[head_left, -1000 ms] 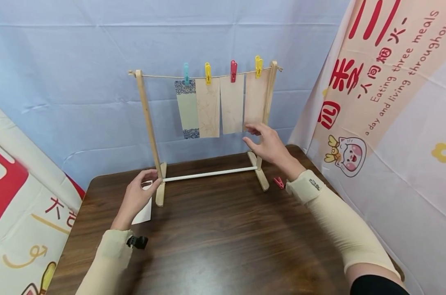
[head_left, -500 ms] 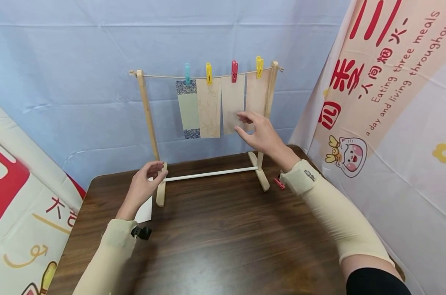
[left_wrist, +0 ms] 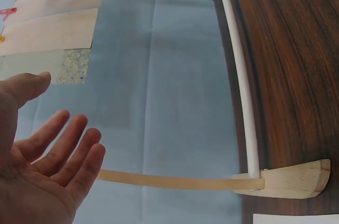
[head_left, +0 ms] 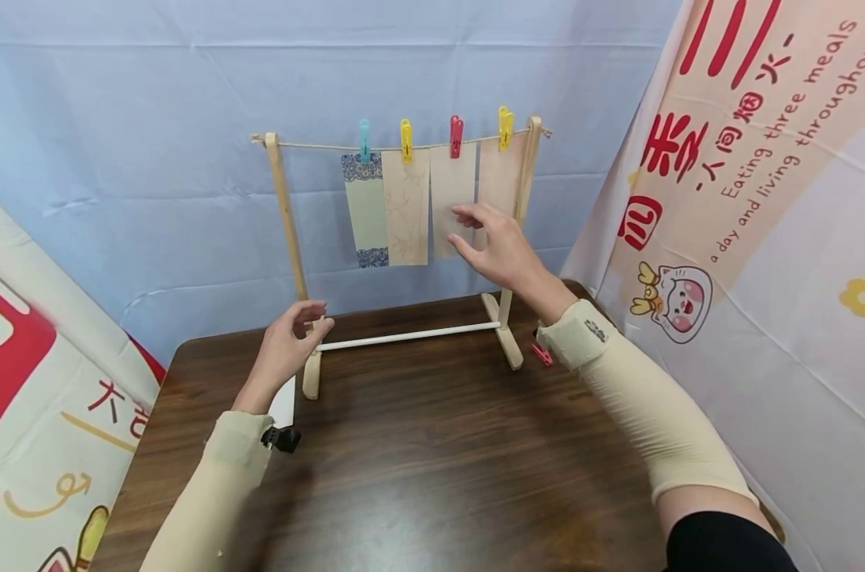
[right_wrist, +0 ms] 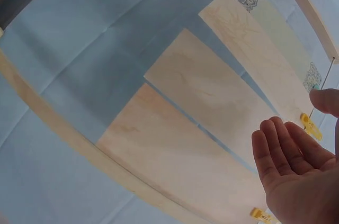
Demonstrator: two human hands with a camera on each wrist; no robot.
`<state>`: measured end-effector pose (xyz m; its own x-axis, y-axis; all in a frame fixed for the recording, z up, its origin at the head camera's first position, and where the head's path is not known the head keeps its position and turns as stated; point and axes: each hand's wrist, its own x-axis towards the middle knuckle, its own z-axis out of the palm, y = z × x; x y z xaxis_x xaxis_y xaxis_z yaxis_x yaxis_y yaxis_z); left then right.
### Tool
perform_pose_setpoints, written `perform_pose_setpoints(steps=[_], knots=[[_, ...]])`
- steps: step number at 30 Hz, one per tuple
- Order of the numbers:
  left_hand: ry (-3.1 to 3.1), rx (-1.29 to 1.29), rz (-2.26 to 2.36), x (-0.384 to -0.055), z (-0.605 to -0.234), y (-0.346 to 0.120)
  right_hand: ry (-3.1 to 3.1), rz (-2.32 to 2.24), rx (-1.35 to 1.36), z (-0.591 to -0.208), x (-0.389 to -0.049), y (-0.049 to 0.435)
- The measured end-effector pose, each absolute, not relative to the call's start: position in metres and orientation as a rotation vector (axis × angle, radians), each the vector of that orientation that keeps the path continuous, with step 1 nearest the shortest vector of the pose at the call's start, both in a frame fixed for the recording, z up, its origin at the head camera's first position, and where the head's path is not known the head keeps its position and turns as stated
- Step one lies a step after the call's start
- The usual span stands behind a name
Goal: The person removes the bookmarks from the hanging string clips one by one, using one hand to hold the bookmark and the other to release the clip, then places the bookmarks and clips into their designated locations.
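My right hand [head_left: 502, 248] hovers, fingers loosely bent and holding nothing, before the two rightmost paper strips. Lower down, my left hand [head_left: 287, 347] is beside the left post [head_left: 286, 214] of a small wooden rack, thumb and fingers apart with nothing between them. From the rack's string hang a blue-patterned strip [head_left: 364, 210] and several beige strips, one a plain beige strip [head_left: 452, 179]. Each hangs by a clothespin: a teal clothespin [head_left: 364, 143], a yellow clothespin [head_left: 407, 141], a red clothespin [head_left: 457, 137] and another yellow clothespin [head_left: 505, 129].
A loose pink-red clothespin [head_left: 542, 354] lies on the dark wooden table [head_left: 418, 445], close to my right sleeve. Partly hidden by my left hand and wrist is a white paper [head_left: 283, 403]. A white rod [head_left: 411, 336] joins the rack's feet. Blue cloth [head_left: 153, 143] hangs behind.
My right hand has moved left and up, from the rightmost strip's lower edge to before the third strip. My left hand has come away from the left post's base, rising slightly rightward.
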<state>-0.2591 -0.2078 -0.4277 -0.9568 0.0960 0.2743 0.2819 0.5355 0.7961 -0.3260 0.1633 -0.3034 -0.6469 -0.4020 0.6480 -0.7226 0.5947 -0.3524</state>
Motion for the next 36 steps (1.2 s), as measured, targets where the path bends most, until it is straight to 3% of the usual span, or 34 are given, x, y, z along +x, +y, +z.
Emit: perform_pose_setpoints(steps=[36], knots=[[-2.512,-0.373,-1.445,-0.299,-0.404,-0.178,-2.216,0.844,0.983,-0.257,-0.341,0.120]])
